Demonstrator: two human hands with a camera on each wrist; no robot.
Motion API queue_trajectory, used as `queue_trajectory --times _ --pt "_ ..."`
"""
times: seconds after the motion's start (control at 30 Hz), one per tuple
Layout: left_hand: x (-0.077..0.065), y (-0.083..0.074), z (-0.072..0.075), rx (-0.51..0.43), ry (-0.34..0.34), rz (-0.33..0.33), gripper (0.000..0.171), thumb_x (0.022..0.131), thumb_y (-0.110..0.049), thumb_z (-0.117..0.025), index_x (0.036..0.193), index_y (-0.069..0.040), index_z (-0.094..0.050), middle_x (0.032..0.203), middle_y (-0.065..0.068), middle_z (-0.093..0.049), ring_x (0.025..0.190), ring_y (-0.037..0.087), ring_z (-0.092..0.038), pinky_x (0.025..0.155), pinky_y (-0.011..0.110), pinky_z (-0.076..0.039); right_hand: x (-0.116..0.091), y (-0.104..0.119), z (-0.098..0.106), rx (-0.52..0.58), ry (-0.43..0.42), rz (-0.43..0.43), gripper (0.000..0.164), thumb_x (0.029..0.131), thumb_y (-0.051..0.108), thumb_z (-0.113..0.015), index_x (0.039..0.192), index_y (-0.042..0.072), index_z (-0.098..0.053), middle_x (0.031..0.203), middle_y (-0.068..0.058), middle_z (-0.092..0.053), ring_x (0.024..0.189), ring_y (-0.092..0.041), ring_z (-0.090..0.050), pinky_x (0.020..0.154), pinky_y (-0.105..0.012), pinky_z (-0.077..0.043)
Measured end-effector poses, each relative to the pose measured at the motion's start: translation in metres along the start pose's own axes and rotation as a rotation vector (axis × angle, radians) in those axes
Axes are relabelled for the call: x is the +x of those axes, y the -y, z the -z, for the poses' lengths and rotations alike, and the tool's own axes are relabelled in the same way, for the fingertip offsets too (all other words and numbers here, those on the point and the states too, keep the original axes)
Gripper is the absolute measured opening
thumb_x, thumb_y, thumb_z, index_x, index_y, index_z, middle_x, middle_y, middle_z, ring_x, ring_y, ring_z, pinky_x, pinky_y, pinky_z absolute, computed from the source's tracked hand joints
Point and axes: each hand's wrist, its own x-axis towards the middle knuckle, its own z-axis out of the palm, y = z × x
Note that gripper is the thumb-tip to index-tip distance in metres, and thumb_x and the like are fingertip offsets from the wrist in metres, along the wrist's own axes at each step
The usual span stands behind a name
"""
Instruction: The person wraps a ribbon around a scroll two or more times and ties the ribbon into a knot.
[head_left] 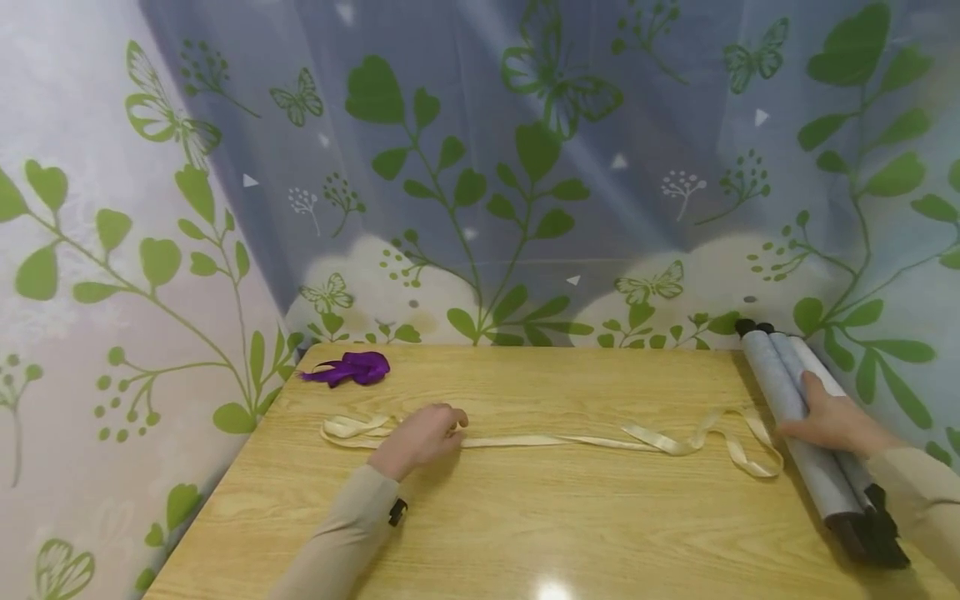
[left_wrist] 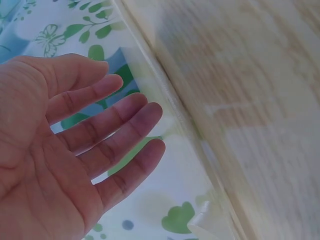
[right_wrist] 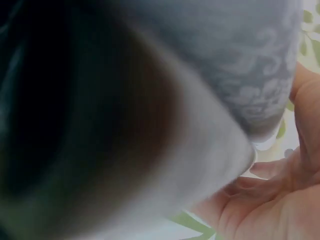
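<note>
My right hand (head_left: 840, 421) grips a bundle of grey and white rolls (head_left: 791, 442) with black ends, lying at the table's right side. Its thumb lies on the near grey roll, while the other fingers reach over the bundle and are partly hidden. In the right wrist view the rolls (right_wrist: 250, 75) show a pale scroll pattern and fill much of the picture. Over the left part of a long cream ribbon (head_left: 525, 441) hovers my left hand (head_left: 422, 437), its fingers loosely bent with nothing between them. The ribbon stretches across the table, looped at both ends.
A bunched purple ribbon (head_left: 360, 367) lies at the back left corner of the wooden table (head_left: 540, 525). Behind the table and on the left hangs a curtain (head_left: 465, 167) printed with green leaves and butterflies.
</note>
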Motion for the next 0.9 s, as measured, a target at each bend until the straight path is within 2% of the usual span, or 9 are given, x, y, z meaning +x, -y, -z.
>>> queue_trajectory --times 0.13,0.23,0.37,0.6,0.7,0.9 --pt "0.002 -0.003 0.001 -0.009 -0.011 -0.016 0.024 0.094 -0.014 -0.06 0.114 -0.003 -0.069 0.109 0.012 -0.071 0.097 0.025 -0.068 0.087 0.039 -0.055 -0.002 0.007 0.008 0.02 -0.028 0.016 0.104 0.09 0.037 -0.062 0.14 -0.026 0.003 0.127 -0.06 -0.025 0.109 -0.07 -0.041 0.084 -0.067 -0.044" --pt "0.003 -0.006 0.001 -0.022 -0.012 -0.04 0.024 0.094 -0.014 -0.06 0.113 -0.003 -0.069 0.108 0.012 -0.072 0.097 0.025 -0.068 0.086 0.039 -0.055 -0.003 0.017 0.011 0.026 -0.044 0.005 0.104 0.09 0.039 -0.062 0.141 -0.026 0.001 0.127 -0.058 -0.028 0.106 -0.069 -0.044 0.08 -0.063 -0.047" --pt "0.004 -0.01 0.001 -0.035 -0.011 -0.038 0.024 0.094 -0.015 -0.059 0.113 -0.004 -0.069 0.107 0.011 -0.072 0.096 0.024 -0.068 0.086 0.039 -0.055 -0.004 0.031 0.011 0.053 -0.055 -0.005 0.105 0.09 0.043 -0.061 0.142 -0.024 0.0 0.128 -0.056 -0.029 0.102 -0.067 -0.048 0.073 -0.057 -0.051" --pt "0.009 -0.018 0.001 -0.081 -0.022 -0.047 0.024 0.095 -0.016 -0.058 0.113 -0.004 -0.069 0.104 0.01 -0.072 0.095 0.022 -0.068 0.086 0.038 -0.055 -0.003 0.05 0.006 0.164 -0.068 0.027 0.104 0.092 0.042 -0.061 0.146 -0.02 0.003 0.13 -0.054 -0.029 0.095 -0.059 -0.056 0.065 -0.05 -0.054" --pt "0.012 -0.023 -0.001 -0.093 -0.014 -0.07 0.023 0.096 -0.016 -0.058 0.112 -0.004 -0.07 0.103 0.009 -0.073 0.094 0.021 -0.068 0.085 0.036 -0.055 -0.002 0.061 0.003 0.206 -0.079 0.049 0.101 0.093 0.042 -0.06 0.148 -0.017 0.001 0.133 -0.052 -0.029 0.1 -0.06 -0.054 0.069 -0.051 -0.053" --pt "0.019 -0.036 -0.006 -0.074 -0.02 -0.096 0.02 0.096 -0.017 -0.06 0.109 -0.006 -0.07 0.099 0.006 -0.073 0.09 0.018 -0.068 0.081 0.033 -0.055 0.002 0.085 -0.006 0.269 -0.043 0.051 0.102 0.094 0.045 -0.059 0.15 -0.014 0.004 0.14 -0.051 -0.024 0.114 -0.061 -0.046 0.076 -0.053 -0.052"
